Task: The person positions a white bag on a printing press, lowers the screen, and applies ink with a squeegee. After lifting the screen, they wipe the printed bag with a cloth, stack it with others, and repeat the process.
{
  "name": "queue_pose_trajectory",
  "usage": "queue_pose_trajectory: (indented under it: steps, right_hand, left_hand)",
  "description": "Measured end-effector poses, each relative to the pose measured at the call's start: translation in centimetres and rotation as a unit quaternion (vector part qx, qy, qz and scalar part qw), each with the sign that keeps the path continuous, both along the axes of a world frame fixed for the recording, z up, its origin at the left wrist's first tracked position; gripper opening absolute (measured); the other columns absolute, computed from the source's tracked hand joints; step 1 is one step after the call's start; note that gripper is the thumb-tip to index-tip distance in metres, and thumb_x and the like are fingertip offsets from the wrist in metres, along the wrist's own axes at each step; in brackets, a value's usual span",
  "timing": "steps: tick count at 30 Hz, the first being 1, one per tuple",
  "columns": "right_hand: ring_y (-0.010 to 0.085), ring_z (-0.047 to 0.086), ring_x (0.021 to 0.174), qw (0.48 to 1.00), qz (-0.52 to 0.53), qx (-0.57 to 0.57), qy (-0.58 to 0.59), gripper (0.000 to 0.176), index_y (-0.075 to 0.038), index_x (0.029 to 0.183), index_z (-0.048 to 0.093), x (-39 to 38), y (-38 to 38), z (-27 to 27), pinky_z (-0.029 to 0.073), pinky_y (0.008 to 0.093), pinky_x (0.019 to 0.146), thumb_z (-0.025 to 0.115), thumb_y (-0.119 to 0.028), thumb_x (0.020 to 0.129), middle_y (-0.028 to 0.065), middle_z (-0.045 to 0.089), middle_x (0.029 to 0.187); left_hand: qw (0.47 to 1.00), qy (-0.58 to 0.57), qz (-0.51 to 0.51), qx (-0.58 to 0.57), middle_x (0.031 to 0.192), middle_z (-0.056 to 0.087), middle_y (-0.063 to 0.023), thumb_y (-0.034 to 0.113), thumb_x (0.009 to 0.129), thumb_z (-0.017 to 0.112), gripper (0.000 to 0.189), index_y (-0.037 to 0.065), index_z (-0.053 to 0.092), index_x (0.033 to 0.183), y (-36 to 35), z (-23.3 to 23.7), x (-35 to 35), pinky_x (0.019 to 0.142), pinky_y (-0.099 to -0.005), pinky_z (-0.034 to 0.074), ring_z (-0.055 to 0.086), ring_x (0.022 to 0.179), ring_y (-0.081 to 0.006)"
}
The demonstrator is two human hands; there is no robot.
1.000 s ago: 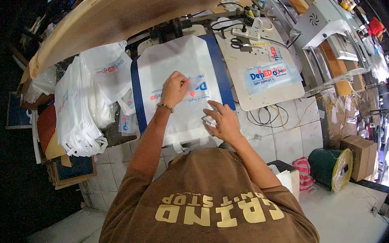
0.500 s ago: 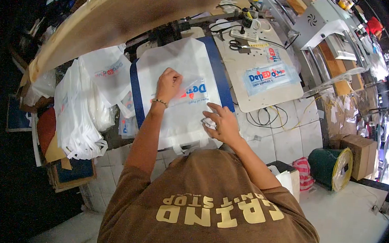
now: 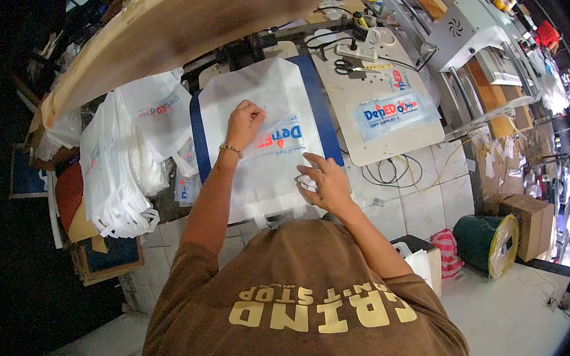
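Note:
A white bag [image 3: 258, 189] lies flat on a dark blue board [image 3: 317, 91], its handles towards me. It bears a blue and red "DepED" print [image 3: 288, 137], upside down from here, with a clear film [image 3: 270, 125] over part of it. My left hand [image 3: 244, 123] is closed at the print's upper left corner, pinching what looks like the film's edge; its fingertips are partly hidden. At the bag's right side, my right hand [image 3: 327, 186] rests with its index finger stretched towards the print. Its other fingers curl around a crumpled white scrap [image 3: 307, 182].
Stacked white bags [image 3: 118, 160] hang at the left. On the right-hand table [image 3: 366, 150] lie printed film sheets [image 3: 398, 113], scissors [image 3: 347, 67] and a power strip [image 3: 356, 52]. A large curved tan panel [image 3: 176, 31] stands across the back. Cables [image 3: 391, 172] loop below the table.
Both hands stay almost in place. The print under the film shows slightly more clearly, and the view has shifted a little.

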State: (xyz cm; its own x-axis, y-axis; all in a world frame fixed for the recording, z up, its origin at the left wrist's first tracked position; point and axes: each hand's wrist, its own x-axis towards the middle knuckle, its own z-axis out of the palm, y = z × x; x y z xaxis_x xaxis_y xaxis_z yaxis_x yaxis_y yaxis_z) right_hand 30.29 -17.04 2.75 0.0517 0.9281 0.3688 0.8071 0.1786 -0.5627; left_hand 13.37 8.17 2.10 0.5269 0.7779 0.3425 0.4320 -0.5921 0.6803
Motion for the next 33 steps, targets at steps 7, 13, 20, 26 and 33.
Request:
queue_pose_trajectory:
  steps: [7, 13, 20, 26, 33]
  right_hand:
    - [0.0292, 0.060, 0.094, 1.000, 0.002, -0.011, 0.004, 0.042, -0.012, 0.114, 0.074, 0.1, -0.1, 0.0, 0.051, 0.0399, 0.080, 0.080, -0.024, 0.075, 0.0091, 0.061, 0.135]
    - [0.0292, 0.060, 0.095, 1.000, -0.003, -0.025, 0.007, 0.041, -0.012, 0.114, 0.074, 0.0, -0.1, 0.3, 0.050, 0.0397, 0.081, 0.079, -0.025, 0.076, 0.0087, 0.061, 0.134]
    - [0.0293, 0.060, 0.095, 1.000, -0.001, -0.014, 0.008, 0.040, -0.012, 0.114, 0.074, 0.1, 0.0, 0.2, 0.050, 0.0405, 0.080, 0.079, -0.025, 0.077, 0.0082, 0.061, 0.134]
    - [0.0297, 0.060, 0.095, 1.000, -0.001, -0.015, 0.010, 0.040, -0.013, 0.114, 0.074, 0.0, -0.1, 0.2, 0.050, 0.0406, 0.081, 0.078, -0.025, 0.077, 0.0081, 0.060, 0.135]
    - [0.0303, 0.060, 0.095, 1.000, -0.003, -0.023, 0.011, 0.039, -0.013, 0.114, 0.074, 0.0, -0.1, 0.2, 0.050, 0.0407, 0.082, 0.078, -0.025, 0.077, 0.0091, 0.061, 0.134]
  left_hand:
    - [0.999, 0.022, 0.033, 0.009, 0.089, 0.064, -0.0141, 0.015, 0.088, 0.070, 0.016, 0.000, 0.070, 0.083, 0.4, -0.7, -0.2, 0.071, -0.0379, 0.055, 0.068, 0.078, -0.0291]
    - [0.998, 0.027, 0.057, 0.032, 0.089, 0.065, -0.0138, 0.010, 0.087, 0.071, 0.011, -0.001, 0.070, 0.085, 0.5, -0.4, -0.4, 0.071, -0.0351, 0.054, 0.067, 0.077, -0.0256]
    - [0.998, 0.024, 0.041, 0.044, 0.088, 0.064, -0.0159, 0.013, 0.088, 0.070, 0.014, -0.001, 0.069, 0.085, 1.4, -0.5, -0.8, 0.072, -0.0379, 0.054, 0.067, 0.078, -0.0302]
    - [1.000, 0.006, 0.003, -0.016, 0.088, 0.065, -0.0137, 0.013, 0.089, 0.070, 0.014, -0.001, 0.071, 0.088, 0.1, 0.4, -0.4, 0.073, -0.0359, 0.054, 0.066, 0.079, -0.0273]
    - [1.000, -0.012, -0.011, -0.010, 0.092, 0.066, -0.0094, 0.018, 0.085, 0.076, 0.013, 0.006, 0.076, 0.091, -1.6, 0.8, 0.2, 0.082, -0.0381, 0.051, 0.063, 0.090, -0.0280]
